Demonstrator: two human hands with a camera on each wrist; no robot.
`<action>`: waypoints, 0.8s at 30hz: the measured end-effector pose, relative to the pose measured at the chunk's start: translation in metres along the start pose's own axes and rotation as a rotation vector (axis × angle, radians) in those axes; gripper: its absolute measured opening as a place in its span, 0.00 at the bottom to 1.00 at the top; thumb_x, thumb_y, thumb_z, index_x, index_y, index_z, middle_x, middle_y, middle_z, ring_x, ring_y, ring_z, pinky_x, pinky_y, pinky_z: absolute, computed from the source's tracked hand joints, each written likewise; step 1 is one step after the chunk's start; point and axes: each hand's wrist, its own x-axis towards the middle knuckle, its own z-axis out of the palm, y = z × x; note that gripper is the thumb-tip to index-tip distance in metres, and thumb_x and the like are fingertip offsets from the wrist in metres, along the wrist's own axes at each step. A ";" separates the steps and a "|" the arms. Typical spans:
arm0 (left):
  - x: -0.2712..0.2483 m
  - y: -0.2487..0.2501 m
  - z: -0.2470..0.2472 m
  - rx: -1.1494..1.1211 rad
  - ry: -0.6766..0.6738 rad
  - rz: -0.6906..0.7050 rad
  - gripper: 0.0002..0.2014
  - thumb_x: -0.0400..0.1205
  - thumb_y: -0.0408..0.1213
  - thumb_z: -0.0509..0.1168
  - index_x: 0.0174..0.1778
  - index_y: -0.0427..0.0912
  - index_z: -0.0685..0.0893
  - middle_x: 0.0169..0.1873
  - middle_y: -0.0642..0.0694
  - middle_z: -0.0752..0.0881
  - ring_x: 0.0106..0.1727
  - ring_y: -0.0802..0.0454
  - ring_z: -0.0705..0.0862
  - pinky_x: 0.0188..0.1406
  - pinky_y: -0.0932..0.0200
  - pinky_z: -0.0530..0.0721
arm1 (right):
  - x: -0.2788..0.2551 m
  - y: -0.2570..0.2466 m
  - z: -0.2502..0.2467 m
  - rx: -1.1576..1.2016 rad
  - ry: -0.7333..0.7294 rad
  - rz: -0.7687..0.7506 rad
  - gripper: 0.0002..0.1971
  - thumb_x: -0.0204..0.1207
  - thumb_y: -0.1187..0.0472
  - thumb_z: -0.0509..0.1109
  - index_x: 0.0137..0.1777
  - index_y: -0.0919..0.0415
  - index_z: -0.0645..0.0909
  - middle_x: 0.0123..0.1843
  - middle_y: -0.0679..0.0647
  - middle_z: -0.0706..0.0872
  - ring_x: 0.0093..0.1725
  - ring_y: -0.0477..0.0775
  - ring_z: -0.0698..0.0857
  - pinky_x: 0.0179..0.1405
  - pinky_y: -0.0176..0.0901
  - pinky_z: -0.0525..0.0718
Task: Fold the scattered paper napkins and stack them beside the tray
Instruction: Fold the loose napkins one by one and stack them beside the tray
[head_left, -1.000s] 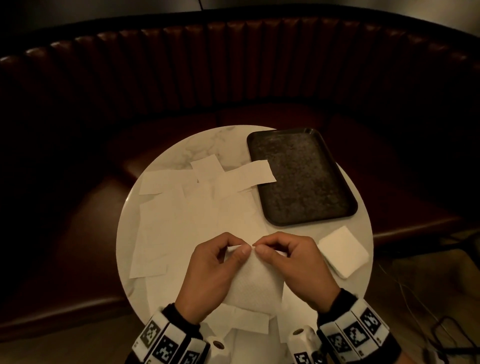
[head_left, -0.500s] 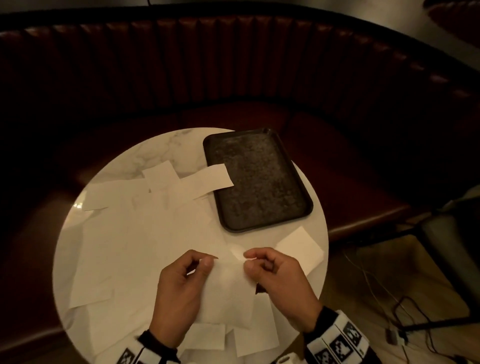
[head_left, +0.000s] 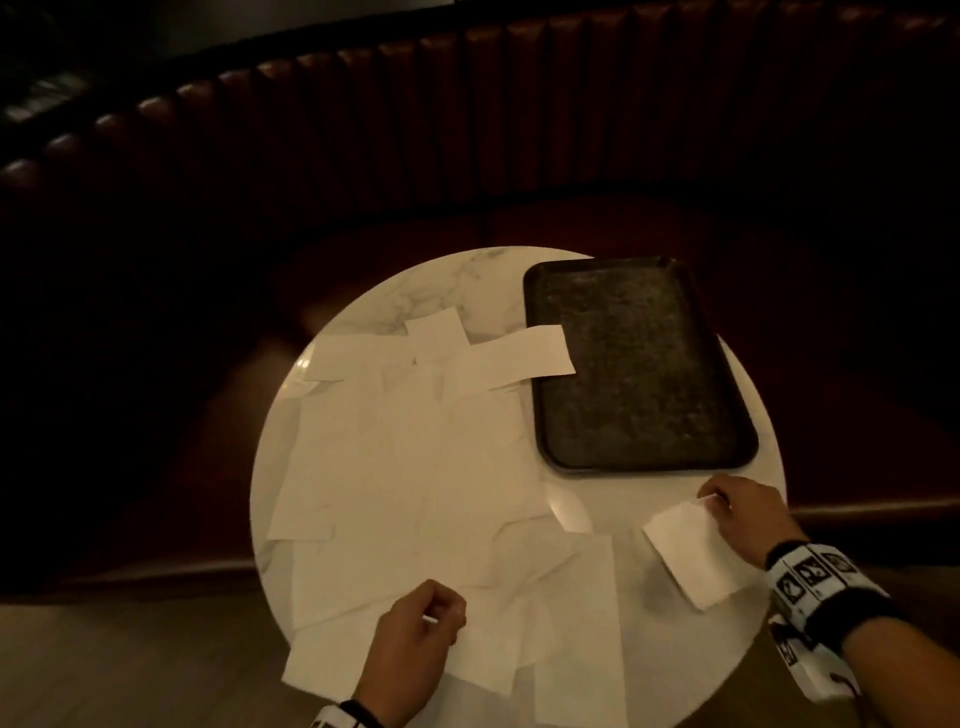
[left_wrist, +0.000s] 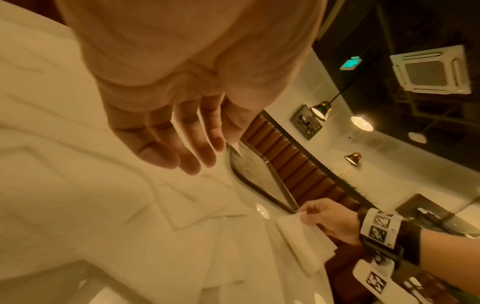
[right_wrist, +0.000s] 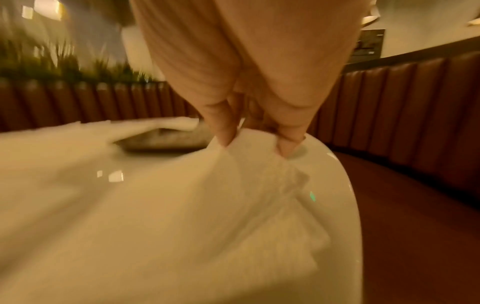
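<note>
— What's on the table (head_left: 363, 312)?
— Loose napkins (head_left: 395, 467) left of the tray (head_left: 639, 364).
— The hands?
— Right hand (head_left: 748, 514) pinches a folded napkin (head_left: 691, 556) near the tray; left hand (head_left: 415, 649) hangs loosely curled, holding nothing.

Right hand (head_left: 743, 512) carried napkin (head_left: 688, 558) rightward (folded).
</note>
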 end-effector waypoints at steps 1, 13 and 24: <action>0.001 -0.006 -0.004 0.031 0.030 0.003 0.06 0.82 0.37 0.68 0.40 0.49 0.86 0.36 0.52 0.90 0.36 0.62 0.87 0.35 0.73 0.79 | 0.002 -0.002 0.006 -0.036 0.030 0.026 0.08 0.80 0.66 0.63 0.52 0.58 0.83 0.58 0.63 0.85 0.56 0.64 0.83 0.59 0.49 0.78; 0.052 -0.061 -0.041 0.421 0.183 -0.202 0.23 0.83 0.47 0.63 0.75 0.55 0.68 0.81 0.51 0.57 0.79 0.44 0.62 0.76 0.43 0.68 | -0.063 -0.177 0.081 0.250 -0.213 -0.308 0.13 0.76 0.64 0.67 0.58 0.51 0.81 0.45 0.50 0.87 0.42 0.49 0.85 0.50 0.40 0.83; 0.046 -0.078 -0.056 0.758 -0.074 0.036 0.31 0.85 0.46 0.58 0.83 0.57 0.53 0.86 0.46 0.47 0.80 0.39 0.58 0.75 0.40 0.68 | -0.007 -0.334 0.144 0.131 -0.302 -0.180 0.24 0.80 0.57 0.64 0.75 0.63 0.69 0.73 0.60 0.77 0.73 0.61 0.74 0.69 0.44 0.72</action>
